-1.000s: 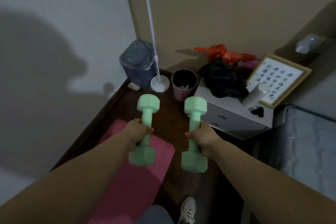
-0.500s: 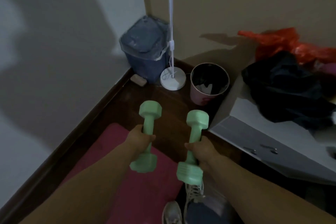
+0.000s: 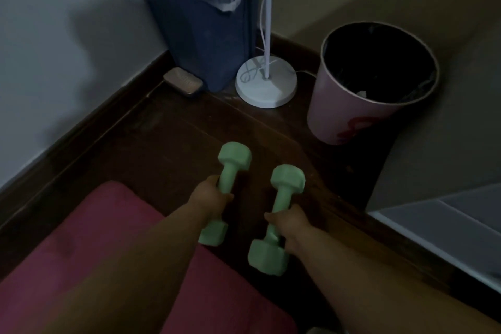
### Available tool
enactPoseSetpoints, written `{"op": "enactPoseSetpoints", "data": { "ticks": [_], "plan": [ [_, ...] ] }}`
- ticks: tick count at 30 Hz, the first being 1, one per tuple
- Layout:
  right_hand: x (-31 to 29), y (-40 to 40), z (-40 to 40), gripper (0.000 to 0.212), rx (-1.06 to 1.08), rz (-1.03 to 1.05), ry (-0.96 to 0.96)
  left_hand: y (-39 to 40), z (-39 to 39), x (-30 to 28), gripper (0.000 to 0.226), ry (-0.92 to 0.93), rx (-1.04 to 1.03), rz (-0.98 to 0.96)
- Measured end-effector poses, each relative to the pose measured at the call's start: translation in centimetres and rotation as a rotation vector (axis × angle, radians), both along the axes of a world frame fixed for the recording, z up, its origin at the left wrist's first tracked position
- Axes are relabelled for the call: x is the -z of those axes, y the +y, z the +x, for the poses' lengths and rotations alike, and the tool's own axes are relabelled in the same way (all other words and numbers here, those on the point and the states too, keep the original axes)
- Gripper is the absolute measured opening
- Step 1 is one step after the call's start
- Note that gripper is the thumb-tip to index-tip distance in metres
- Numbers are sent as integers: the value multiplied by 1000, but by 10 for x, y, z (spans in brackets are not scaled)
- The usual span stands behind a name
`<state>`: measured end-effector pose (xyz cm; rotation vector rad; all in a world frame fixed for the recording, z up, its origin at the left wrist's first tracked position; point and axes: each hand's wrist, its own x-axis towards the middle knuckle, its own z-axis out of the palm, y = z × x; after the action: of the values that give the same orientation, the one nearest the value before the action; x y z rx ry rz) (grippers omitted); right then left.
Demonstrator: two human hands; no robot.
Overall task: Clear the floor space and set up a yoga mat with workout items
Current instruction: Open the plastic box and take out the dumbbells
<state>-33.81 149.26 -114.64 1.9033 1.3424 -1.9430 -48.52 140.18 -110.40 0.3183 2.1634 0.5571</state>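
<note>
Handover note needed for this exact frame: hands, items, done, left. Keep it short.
Left hand grips the handle of one mint-green hexagonal dumbbell; right hand grips the other mint-green dumbbell.
Both dumbbells are low over the dark wooden floor, past the far end of the pink yoga mat; contact with the floor cannot be told.
Done: mat laid flat along the wall.
Left: set both dumbbells down by the mat and release, probably short of the pink waste bin.

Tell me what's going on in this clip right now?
A person holds one mint-green dumbbell in each hand: left hand on the left dumbbell, right hand on the right dumbbell. Both are low over the dark wood floor, just beyond the end of the pink yoga mat.
</note>
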Motion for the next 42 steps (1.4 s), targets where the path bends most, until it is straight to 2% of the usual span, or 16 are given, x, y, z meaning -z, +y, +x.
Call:
{"op": "enactPoseSetpoints", "data": {
  "ticks": [4,9,12,16,19,23,26,29,30,34,36,40,42],
  "plan": [
    [45,10,-9,71,2,27,-11,14,-10,47,59,34,70,-21],
    [62,16,-8,75,-115,70,-109,17,-18,68,63,10,121,-52],
    [55,17,-12,79,-198,65,-192,16,-18,62,64,35,176,-114],
    [6,19,-14,86,-219,58,-266,5,-9,16,67,70,191,-213],
    [-70,10,-7,69,-198,12,-211,-10,11,-61,58,38,235,-242],
    [-194,7,10,45,-280,45,-141,-12,41,-185,38,-4,244,-155],
    [-336,11,40,32,-268,74,-107,-7,70,-327,33,-5,290,-100],
    [-473,8,83,15,-188,68,-76,2,106,-455,32,36,445,-67],
    [-500,7,91,10,-170,75,-53,4,114,-477,33,41,461,-48],
    [-629,-11,171,20,-62,150,-28,13,173,-593,38,53,648,28],
    [-676,-24,216,21,3,222,-25,17,210,-633,37,66,748,74],
    [-740,-67,325,13,189,348,-55,11,308,-693,25,33,870,171],
    [-757,-96,373,10,258,406,-74,-3,355,-709,8,2,915,188]
  ]
}}
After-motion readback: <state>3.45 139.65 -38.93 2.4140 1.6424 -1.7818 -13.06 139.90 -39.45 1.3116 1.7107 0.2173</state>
